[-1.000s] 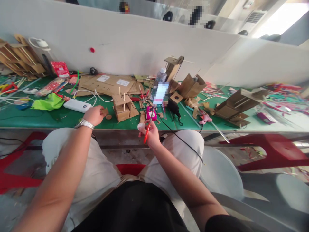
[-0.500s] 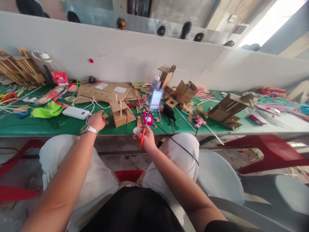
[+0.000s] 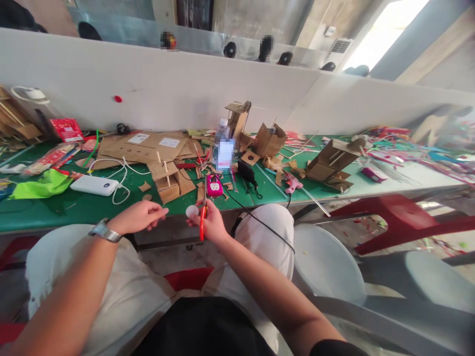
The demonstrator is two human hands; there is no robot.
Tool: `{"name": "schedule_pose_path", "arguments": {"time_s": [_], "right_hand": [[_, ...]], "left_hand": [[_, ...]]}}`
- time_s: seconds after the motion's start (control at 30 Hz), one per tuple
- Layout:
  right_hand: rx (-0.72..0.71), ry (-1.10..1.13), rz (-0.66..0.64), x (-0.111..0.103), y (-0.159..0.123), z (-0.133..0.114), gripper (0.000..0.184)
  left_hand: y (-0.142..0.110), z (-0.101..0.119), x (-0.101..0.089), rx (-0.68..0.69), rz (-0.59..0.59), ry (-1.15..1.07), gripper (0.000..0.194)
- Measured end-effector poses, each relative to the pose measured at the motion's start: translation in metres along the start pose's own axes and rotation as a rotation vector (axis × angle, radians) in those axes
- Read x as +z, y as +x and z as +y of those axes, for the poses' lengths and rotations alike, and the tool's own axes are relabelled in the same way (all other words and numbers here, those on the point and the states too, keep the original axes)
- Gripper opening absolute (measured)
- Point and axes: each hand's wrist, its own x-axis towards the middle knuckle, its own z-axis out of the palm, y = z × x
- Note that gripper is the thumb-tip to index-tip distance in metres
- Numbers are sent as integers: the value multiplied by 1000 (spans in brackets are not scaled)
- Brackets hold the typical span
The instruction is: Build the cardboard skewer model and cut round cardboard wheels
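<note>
My right hand (image 3: 211, 221) grips scissors with orange-red handles (image 3: 202, 225), the blades pointing away toward the table. A small round whitish piece (image 3: 192, 212) sits at the fingers of the same hand; I cannot tell what it is. To the left, my left hand (image 3: 139, 217) hovers by the table's front edge, its fingers loosely bent and partly apart, with nothing visible in them. Just beyond it two small cardboard scraps (image 3: 144, 186) lie on the green tabletop. A cardboard box with wooden sticks (image 3: 166, 183) stands between and beyond the hands.
A white power bank (image 3: 94, 185) with cables lies at left, near flat cardboard (image 3: 148, 147). Beyond my right hand are a pink box-shaped item (image 3: 214, 185), a bottle (image 3: 222, 129) and a phone (image 3: 225, 154). A pink glue gun (image 3: 293, 183) lies to the right. A black cable crosses my knee.
My left hand has come away from the cardboard scraps, back toward the table edge and nearer my right hand. The scissors and round piece stay in my right hand. The view has shifted right.
</note>
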Motion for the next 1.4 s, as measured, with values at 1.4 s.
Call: {"name": "schedule_pose_path", "arguments": {"time_s": [1.4], "right_hand": [[-99,-661,10,-8,1,28,49]], "left_hand": [[14,31,68,448,-66,-499,54]]}}
